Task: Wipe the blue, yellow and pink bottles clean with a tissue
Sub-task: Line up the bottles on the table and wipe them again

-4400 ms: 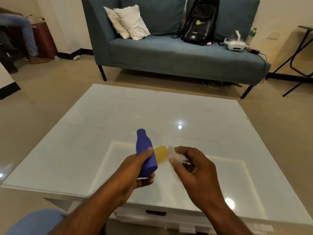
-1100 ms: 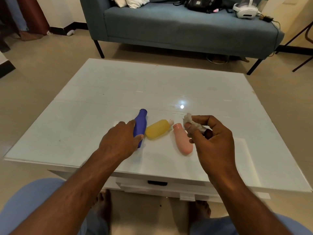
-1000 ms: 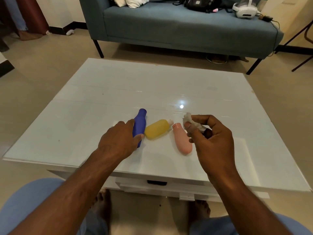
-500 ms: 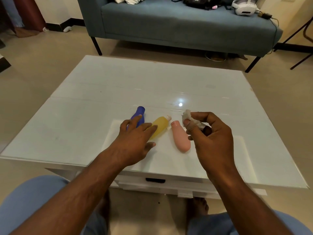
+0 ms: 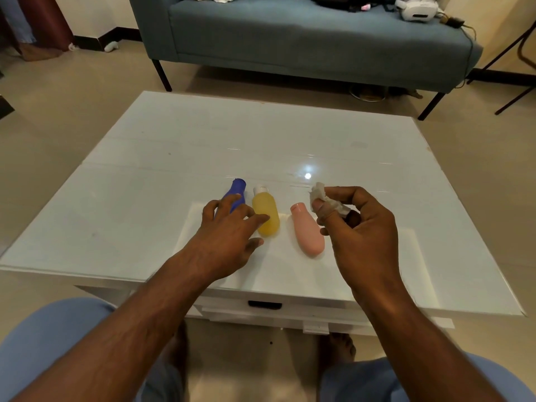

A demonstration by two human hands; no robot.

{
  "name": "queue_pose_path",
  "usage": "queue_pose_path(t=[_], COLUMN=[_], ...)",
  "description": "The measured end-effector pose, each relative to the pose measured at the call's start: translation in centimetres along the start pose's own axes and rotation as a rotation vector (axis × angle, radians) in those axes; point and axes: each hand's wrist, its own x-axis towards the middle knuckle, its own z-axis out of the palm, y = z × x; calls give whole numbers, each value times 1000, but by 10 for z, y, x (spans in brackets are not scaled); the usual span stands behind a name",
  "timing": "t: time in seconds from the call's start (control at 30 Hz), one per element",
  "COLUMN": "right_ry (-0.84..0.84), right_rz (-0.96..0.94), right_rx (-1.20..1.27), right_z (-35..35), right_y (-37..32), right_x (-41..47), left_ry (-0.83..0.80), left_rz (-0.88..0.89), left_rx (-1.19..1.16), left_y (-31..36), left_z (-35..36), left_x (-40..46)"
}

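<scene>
Three small bottles lie side by side on the white glass table (image 5: 145, 198), caps pointing away from me. The blue bottle (image 5: 236, 192) is leftmost and partly hidden under my left hand (image 5: 229, 236). The yellow bottle (image 5: 265, 211) lies just right of it, with my left fingertips touching its side. The pink bottle (image 5: 307, 232) lies further right, apart from the others. My left hand is spread flat with nothing gripped. My right hand (image 5: 359, 230) hovers right of the pink bottle, pinching a crumpled white tissue (image 5: 322, 198) between thumb and fingers.
A blue-grey sofa (image 5: 304, 44) stands beyond the table, with a white headset (image 5: 417, 8) on its seat. A drawer handle (image 5: 265, 304) shows under the table's near edge. My knees and bare feet are below.
My left hand let go of the blue bottle and slid right onto the yellow one, which now lies straighter beside the blue. My right hand kept the tissue.
</scene>
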Motion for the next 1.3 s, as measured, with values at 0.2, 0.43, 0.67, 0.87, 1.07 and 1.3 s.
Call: queue_pose_path(t=[0.2,0.43,0.67,0.87,1.07,1.3], right_ry=[6,16,5,29,-11,-516], right_rz=[7,16,4,13,-12,-83], right_rx=[11,9,-4,21,-150,-1125], right_z=[-2,-2,-1,-5,-8,-4], right_y=[-2,-2,-2,-5,3,15], right_x=[-1,0,-2,-2,5,0], left_ry=[-2,16,-14,-43,-54,-14], left_rz=[-5,-2,27,26,2,14], left_rx=[-11,3,101,110,89,81], left_y=[1,0,6,7,5,3], left_z=[-2,-1,4,1,-2,6], left_x=[-1,1,3,-1,-4,-4])
